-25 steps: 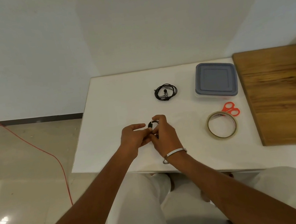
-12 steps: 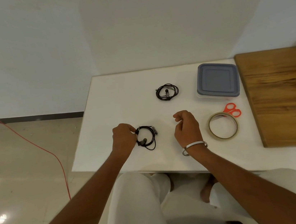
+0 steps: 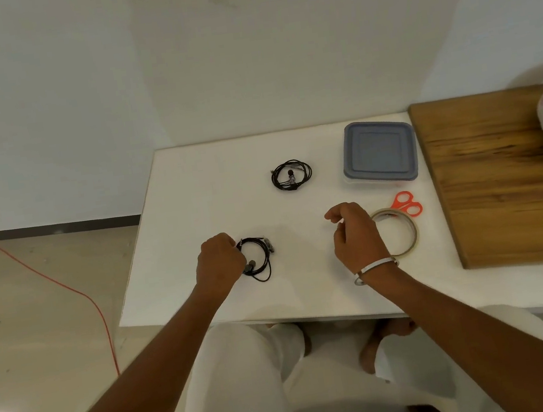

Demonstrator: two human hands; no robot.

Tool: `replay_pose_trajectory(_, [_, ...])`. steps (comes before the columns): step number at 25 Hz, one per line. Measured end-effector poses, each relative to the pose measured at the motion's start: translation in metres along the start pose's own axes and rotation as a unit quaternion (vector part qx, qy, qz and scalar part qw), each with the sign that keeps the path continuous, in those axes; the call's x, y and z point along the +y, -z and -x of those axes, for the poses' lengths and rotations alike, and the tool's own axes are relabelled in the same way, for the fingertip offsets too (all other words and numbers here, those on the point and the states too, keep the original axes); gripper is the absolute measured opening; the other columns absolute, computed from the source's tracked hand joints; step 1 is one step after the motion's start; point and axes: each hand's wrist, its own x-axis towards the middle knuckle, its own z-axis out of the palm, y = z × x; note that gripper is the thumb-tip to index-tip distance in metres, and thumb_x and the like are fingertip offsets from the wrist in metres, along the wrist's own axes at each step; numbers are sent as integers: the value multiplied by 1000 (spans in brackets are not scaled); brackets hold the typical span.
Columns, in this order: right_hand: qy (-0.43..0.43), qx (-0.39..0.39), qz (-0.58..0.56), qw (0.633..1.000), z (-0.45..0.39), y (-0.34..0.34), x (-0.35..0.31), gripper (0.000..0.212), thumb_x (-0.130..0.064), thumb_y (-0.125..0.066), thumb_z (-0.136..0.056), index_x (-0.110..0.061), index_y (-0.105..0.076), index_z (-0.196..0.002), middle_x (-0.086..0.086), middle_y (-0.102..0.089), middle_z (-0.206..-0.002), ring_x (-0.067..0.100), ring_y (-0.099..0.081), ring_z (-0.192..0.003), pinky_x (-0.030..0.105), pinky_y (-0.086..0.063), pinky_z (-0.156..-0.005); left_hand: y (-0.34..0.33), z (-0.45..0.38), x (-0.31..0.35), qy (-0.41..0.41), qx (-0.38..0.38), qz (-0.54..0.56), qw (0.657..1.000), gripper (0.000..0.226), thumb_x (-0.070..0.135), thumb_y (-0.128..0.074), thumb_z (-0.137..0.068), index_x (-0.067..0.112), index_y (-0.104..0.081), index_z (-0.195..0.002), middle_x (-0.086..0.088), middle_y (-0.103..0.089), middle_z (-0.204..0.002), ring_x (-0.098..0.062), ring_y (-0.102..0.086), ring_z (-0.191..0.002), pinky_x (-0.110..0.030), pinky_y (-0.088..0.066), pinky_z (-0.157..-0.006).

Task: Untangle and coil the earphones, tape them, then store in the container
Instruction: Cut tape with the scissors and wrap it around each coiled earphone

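Earphones [image 3: 257,258] in a loose black coil are held at their left edge by the left hand [image 3: 219,262], whose fingers are curled round the bundled strands, while the rest of the loop lies flat on the white tabletop [image 3: 198,187] near its front edge. The grip is judged to be there so that the loops cannot spring apart before tape is applied; one short strand hangs out of the bundle at the bottom. The right hand [image 3: 355,239] hovers empty, its fingers loosely curled and gripping nothing, just beside the roll of tape [image 3: 408,232], which it partly overlaps in the head view; it is judged to be placed for fetching the tape. Orange-handled scissors [image 3: 408,203] lie touching the far side of the roll, within easy reach for cutting a strip. A second coil of earphones [image 3: 291,175] rests farther back on the tabletop, well apart from both hands; whether it is already taped cannot be told. The container [image 3: 378,152] stands at the far right of the tabletop with its grey lid on, so its contents cannot be seen. A wooden board [image 3: 501,182] lies to the right, just beside the container.
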Motion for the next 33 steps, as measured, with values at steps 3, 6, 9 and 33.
replay_pose_trajectory(3, [15,11,50,999,2,23,15,20,1,-54,-86,-10,-59,-101,6,-61,-101,21,-58,-93,32,-51,-85,-3,7,16,-12,48,-78,996,32,8,-53,-85,7,-54,-117,-9,-49,-121,-28,-44,-111,-33,-36,-81])
replay_pose_trajectory(6, [6,-5,115,993,10,43,34,16,-18,-59,-89,-11,-58,-103,7,-62,-102,23,-58,-94,31,-46,-84,-9,20,41,-64,95,-11,993,43,4,-54,-84,12,-53,-125,-10,-41,-128,-29,-36,-119,-35,-31,-95])
replay_pose_trajectory(9, [-51,-68,174,981,18,53,49,36,-42,-59,-86,-16,-54,-111,5,-58,-110,22,-54,-103,36,-40,-89,-30,36,68,-189,109,45,975,40,-1,-54,-84,13,-57,-121,-9,-46,-123,-26,-42,-111,-33,-34,-91])
replay_pose_trajectory(33, [-44,-54,137,988,29,68,39,18,-36,-56,-89,-21,-57,-98,-1,-65,-94,16,-58,-86,33,-28,-90,-87,71,135,-167,-80,318,930,18,21,-63,-92,10,-69,-105,-4,-74,-93,-4,-68,-69,-3,-49,-65])
